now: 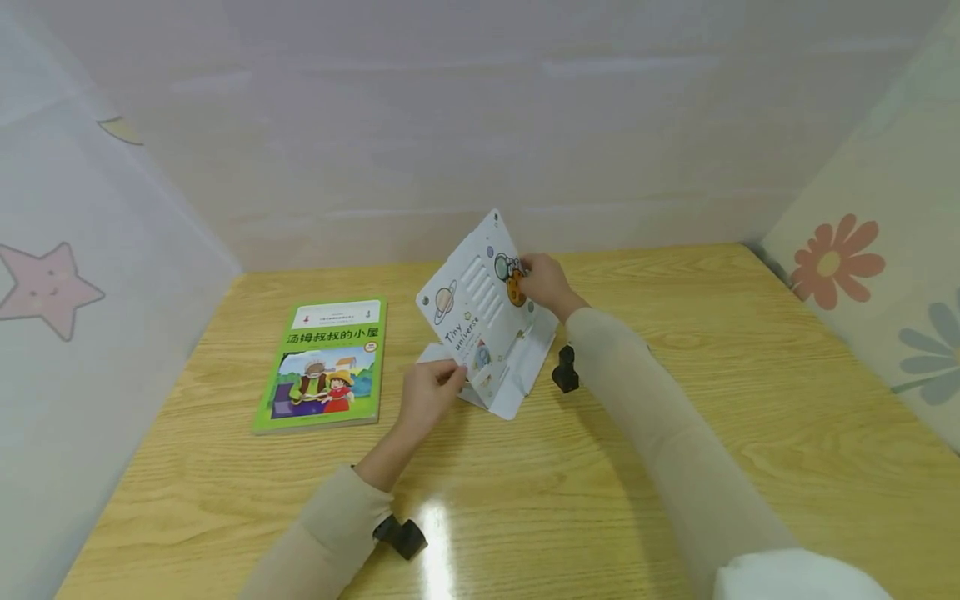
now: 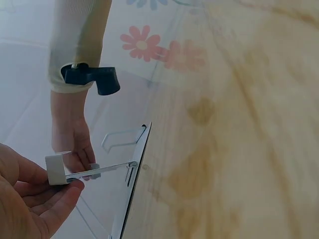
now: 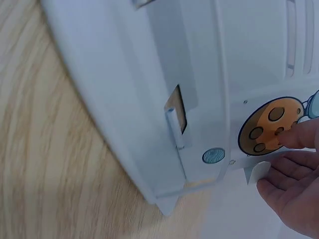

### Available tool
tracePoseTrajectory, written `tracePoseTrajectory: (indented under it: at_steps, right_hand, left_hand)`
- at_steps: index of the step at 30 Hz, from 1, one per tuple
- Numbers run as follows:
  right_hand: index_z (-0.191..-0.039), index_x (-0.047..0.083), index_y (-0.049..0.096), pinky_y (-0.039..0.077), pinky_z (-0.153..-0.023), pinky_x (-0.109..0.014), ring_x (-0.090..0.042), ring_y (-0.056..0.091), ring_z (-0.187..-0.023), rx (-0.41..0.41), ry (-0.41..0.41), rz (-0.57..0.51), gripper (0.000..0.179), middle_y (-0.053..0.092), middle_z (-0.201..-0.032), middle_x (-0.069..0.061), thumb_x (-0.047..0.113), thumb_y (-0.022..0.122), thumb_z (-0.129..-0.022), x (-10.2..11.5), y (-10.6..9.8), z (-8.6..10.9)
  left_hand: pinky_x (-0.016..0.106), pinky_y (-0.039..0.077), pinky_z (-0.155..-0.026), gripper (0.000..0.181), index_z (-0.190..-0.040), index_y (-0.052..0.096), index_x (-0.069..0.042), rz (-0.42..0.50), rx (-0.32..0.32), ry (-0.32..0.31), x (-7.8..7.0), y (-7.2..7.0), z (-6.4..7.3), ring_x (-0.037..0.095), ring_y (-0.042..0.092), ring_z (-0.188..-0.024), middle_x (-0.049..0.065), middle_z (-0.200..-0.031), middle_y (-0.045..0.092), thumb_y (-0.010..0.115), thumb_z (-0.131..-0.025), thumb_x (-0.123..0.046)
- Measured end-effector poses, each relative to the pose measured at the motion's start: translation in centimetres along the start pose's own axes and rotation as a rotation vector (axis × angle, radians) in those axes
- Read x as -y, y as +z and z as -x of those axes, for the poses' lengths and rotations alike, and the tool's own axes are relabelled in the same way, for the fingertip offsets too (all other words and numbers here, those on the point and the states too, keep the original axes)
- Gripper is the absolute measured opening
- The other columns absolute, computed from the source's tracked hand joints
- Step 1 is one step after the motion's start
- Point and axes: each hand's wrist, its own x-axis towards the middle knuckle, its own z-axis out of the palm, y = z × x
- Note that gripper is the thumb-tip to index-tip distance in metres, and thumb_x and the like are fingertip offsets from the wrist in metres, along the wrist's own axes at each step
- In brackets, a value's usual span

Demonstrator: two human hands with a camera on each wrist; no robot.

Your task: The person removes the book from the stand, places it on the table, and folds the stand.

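Note:
A white folding book stand (image 1: 480, 312), printed with planets and the words "Tiny universe", stands tilted on the table with its panel raised off its base plate (image 1: 512, 398). My left hand (image 1: 429, 392) pinches the panel's lower left part; up close in the left wrist view, its thumb and fingers hold a small white bent lip (image 2: 56, 170). On the other side, my right hand (image 1: 546, 283) grips the panel's right edge, thumb over the orange planet print (image 3: 269, 127) and fingers behind. A wire support (image 2: 119, 139) shows beneath the panel in the left wrist view.
Left of the stand, a green picture book (image 1: 322, 367) lies flat, cover up. Both wrists carry black camera mounts (image 1: 566, 369). The wooden table (image 1: 525, 500) is bordered by pale cloth walls (image 1: 480, 125) with star and flower prints.

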Motion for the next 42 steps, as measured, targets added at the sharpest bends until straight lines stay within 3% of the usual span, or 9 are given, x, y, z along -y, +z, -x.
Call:
tracePoseTrajectory:
  at_steps: [5,9,14,19,29,42]
  right_hand:
    - [-0.116,-0.006,0.049,0.043,-0.079,-0.035,-0.026,0.048,-0.098,-0.027,0.028,-0.124,0.035,0.052,-0.112,-0.019,0.0,0.045,-0.082,0.7,0.3,-0.1]
    - [-0.119,-0.003,0.048,0.042,-0.081,-0.035,-0.025,0.047,-0.102,-0.035,0.061,-0.172,0.035,0.05,-0.116,-0.017,0.003,0.045,-0.084,1.1,0.6,-0.3]
    - [-0.123,-0.001,0.045,0.038,-0.087,-0.034,-0.023,0.041,-0.11,-0.005,0.093,-0.224,0.038,0.046,-0.122,-0.015,0.002,0.044,-0.085,1.5,0.8,-0.5]
    - [-0.12,-0.003,0.047,0.034,-0.09,-0.035,-0.023,0.04,-0.106,0.058,0.122,-0.226,0.034,0.046,-0.119,-0.014,0.005,0.041,-0.087,2.2,0.5,-0.7]
    - [-0.129,0.0,0.037,0.029,-0.095,-0.036,-0.024,0.032,-0.118,0.19,0.101,-0.245,0.038,0.038,-0.129,-0.014,0.013,0.035,-0.093,3.4,0.2,-0.8]
    - [-0.127,0.002,0.039,0.028,-0.095,-0.037,-0.023,0.033,-0.117,0.322,-0.006,-0.231,0.036,0.038,-0.128,-0.012,0.014,0.032,-0.094,3.7,-0.3,-1.1]
  left_hand:
    - [0.021,0.046,-0.049,0.012,-0.078,0.066,0.004,0.029,0.005,-0.029,-0.3,0.7,0.1,0.011,0.054,-0.056,0.01,-0.067,0.062,0.057,-0.079,-0.003]
    - [0.022,0.048,-0.051,0.012,-0.081,0.066,0.007,0.072,0.012,-0.031,-0.6,1.3,0.1,0.016,0.057,-0.058,0.014,-0.071,0.063,0.057,-0.078,-0.001]
    - [0.021,0.048,-0.052,0.012,-0.082,0.064,0.01,0.117,0.013,-0.032,-0.9,2.0,0.2,0.02,0.059,-0.06,0.017,-0.074,0.063,0.057,-0.078,0.001]
    - [0.02,0.048,-0.052,0.012,-0.081,0.065,0.009,0.123,0.021,-0.01,-1.2,2.6,0.4,0.02,0.06,-0.059,0.016,-0.073,0.063,0.058,-0.078,0.0]
    - [0.019,0.047,-0.053,0.011,-0.076,0.067,0.004,0.104,-0.008,0.071,-1.4,4.3,0.5,0.014,0.06,-0.061,0.009,-0.069,0.064,0.06,-0.078,-0.004]
    - [0.018,0.048,-0.062,0.014,-0.084,0.066,0.006,0.151,-0.016,0.093,-2.1,6.2,0.4,0.018,0.062,-0.075,0.013,-0.08,0.064,0.059,-0.079,-0.005]
